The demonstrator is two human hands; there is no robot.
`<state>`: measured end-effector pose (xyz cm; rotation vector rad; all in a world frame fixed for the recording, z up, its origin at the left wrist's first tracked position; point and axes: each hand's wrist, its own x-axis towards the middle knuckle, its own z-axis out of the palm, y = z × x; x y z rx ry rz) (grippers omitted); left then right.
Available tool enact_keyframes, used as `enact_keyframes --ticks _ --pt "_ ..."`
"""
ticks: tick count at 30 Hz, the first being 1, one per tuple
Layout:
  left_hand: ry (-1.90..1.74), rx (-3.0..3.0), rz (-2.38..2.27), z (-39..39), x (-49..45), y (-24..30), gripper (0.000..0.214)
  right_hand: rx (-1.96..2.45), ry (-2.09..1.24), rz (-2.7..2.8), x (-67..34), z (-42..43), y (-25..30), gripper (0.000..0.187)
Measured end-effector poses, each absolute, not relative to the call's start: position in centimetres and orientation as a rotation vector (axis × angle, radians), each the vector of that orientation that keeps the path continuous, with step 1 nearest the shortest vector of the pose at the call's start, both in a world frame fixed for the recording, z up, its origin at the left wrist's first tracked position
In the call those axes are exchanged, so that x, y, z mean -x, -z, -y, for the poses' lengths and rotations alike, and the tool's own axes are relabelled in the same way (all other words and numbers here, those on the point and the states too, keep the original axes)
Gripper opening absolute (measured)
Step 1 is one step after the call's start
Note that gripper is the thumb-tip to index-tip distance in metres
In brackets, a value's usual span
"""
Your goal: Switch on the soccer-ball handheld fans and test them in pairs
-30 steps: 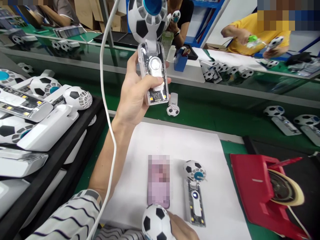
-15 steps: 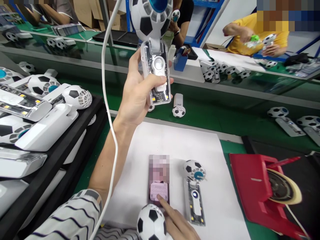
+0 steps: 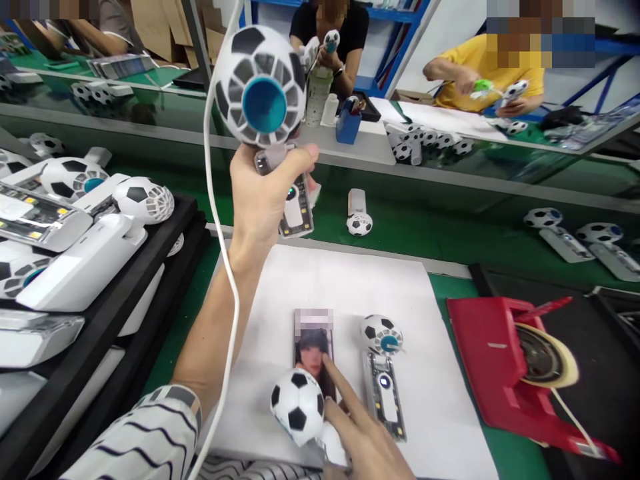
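Observation:
My left hand (image 3: 263,180) is raised over the back edge of the paper. It is closed around a handheld fan (image 3: 260,87) with a football-patterned head and blue centre; the fan's clear-fronted handle points down. My right hand (image 3: 363,427) is low in front, closed on the white handle of a second football fan (image 3: 299,403). One stretched finger of this hand reaches to the screen of a phone (image 3: 314,343), which shows a picture of a person and is partly hidden by that fan. Right of the phone lies a third fan (image 3: 385,393) with a lit display.
White paper (image 3: 425,413) covers the bench. Stacked black trays (image 3: 185,220) of fans stand left; a red tape dispenser (image 3: 480,360) stands right. A white cable (image 3: 207,153) hangs in front. Fans lie on the green belt (image 3: 425,213). Co-workers sit across, one in a yellow shirt (image 3: 455,60).
My left hand has shifted its grip up the fan's handle, and the fan's head has come lower and turned towards me. My right hand and its fan have risen over the phone; its screen picture changed.

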<state>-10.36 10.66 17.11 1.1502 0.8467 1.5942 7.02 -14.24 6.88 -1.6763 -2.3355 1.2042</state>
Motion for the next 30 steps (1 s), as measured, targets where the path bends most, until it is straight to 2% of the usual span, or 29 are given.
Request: enact_keyframes --ticks 3,5,7,17,22,27,30 --pt "-1.67 -1.201 -0.924 -10.6 10.4 -17.0 0.043 1.782 -1.173 2.298 -6.2 12.0 -8.6 0.075" --pt "-1.75 -1.254 -0.97 -10.5 10.4 -17.0 0.027 1.828 -1.137 2.292 -5.8 10.7 -9.5 0.072" --pt "-1.803 -1.285 -0.998 -10.5 10.5 -17.1 0.021 1.847 -1.13 2.316 -5.3 9.7 -10.1 0.064" --pt "-1.998 -1.255 -0.911 -11.3 11.2 -17.0 0.014 1.752 -1.279 2.396 -4.0 7.9 -10.1 0.044" --pt "-2.074 -1.249 -0.864 -11.8 11.4 -16.7 0.011 1.735 -1.307 2.374 -3.9 7.3 -10.5 0.046" --pt "-2.188 -1.291 -1.017 -11.5 11.2 -16.9 0.016 1.672 -1.413 2.206 -6.5 9.3 -11.3 0.07" --pt "-2.175 -1.261 -0.983 -11.1 10.8 -17.5 0.02 1.717 -1.377 1.827 -8.7 11.5 -10.7 0.054"
